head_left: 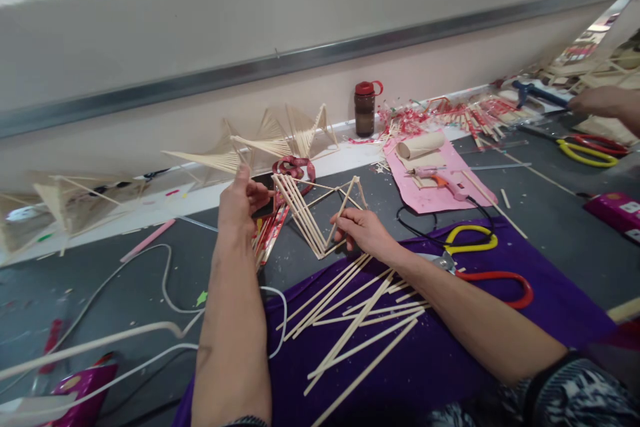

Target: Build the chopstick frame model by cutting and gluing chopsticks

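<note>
Pale, angular, slatted stick frame [303, 217]

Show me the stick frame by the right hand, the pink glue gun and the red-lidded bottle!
Stick frame [304, 218]: head view, on its row of slanting sticks.
Pink glue gun [454, 186]: head view, on its pink body.
Red-lidded bottle [365, 114]: head view, on its dark side.

Soft, fairly even light covers the wall [200, 37], while the outer edges look stretched and blurred.

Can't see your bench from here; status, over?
Right hand pinching stick frame. Left hand open beside it. Nearby clutter: loose sticks, scissors.
</note>
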Demonstrator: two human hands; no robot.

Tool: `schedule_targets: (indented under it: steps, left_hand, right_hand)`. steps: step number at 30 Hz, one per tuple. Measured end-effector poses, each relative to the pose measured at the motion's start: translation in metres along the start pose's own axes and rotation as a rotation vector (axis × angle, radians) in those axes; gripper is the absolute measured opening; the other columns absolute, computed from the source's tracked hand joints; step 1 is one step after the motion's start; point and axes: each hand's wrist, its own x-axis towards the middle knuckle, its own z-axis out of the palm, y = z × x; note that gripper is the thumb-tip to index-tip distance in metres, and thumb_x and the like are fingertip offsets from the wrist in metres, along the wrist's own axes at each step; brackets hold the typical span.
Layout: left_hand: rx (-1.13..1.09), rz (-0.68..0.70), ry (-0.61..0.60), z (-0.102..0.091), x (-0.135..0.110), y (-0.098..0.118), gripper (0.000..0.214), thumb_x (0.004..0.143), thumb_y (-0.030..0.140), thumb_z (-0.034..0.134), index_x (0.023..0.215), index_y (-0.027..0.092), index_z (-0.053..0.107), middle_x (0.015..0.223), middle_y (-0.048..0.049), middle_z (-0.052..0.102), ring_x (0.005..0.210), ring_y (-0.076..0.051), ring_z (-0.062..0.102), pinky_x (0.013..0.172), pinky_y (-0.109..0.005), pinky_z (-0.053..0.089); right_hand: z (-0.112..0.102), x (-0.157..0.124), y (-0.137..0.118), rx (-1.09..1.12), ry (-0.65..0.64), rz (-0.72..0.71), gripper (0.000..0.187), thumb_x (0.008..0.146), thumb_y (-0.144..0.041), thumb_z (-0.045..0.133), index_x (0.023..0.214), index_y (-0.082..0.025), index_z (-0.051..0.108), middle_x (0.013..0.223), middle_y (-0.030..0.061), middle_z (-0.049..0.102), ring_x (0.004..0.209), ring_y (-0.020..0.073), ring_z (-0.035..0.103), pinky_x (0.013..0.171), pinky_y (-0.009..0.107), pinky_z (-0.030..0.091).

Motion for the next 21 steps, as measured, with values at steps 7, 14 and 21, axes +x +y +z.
schedule_targets:
  steps: [7, 14, 21]
  left_hand:
    - [-0.089, -0.003, -0.054, -0.003, -0.002, 0.010, 0.022, 0.059, 0.032, 0.068, 0.065, 0.016, 0.055, 0.057, 0.0026, 0.059, 0.052, -0.012, 0.061, 0.050, -0.021, 0.050]
    - [-0.099, 0.144, -0.031, -0.004, -0.004, 0.012, 0.025, 0.052, 0.023, 0.074, 0.071, 0.013, 0.060, 0.057, 0.0026, 0.061, 0.049, -0.011, 0.061, 0.046, -0.019, 0.049]
    - [-0.013, 0.215, -0.061, -0.002, -0.009, 0.012, 0.021, 0.062, 0.027, 0.070, 0.074, 0.011, 0.064, 0.063, -0.0012, 0.064, 0.054, -0.013, 0.064, 0.048, -0.019, 0.050]
  right_hand:
    - [0.000, -0.001, -0.003, -0.005, 0.019, -0.020, 0.022, 0.080, -0.033, 0.047, 0.085, -0.016, 0.060, 0.064, -0.0013, 0.061, 0.037, 0.0055, 0.049, 0.038, 0.017, 0.036]
    - [-0.001, -0.004, -0.007, -0.049, 0.028, -0.058, 0.021, 0.080, -0.032, 0.049, 0.087, -0.016, 0.060, 0.064, -0.0024, 0.060, 0.040, 0.0060, 0.049, 0.041, 0.018, 0.038]
    - [-0.002, -0.003, -0.006, -0.075, 0.058, -0.047, 0.020, 0.080, -0.033, 0.048, 0.081, -0.016, 0.059, 0.063, -0.0019, 0.060, 0.039, 0.0059, 0.048, 0.041, 0.018, 0.038]
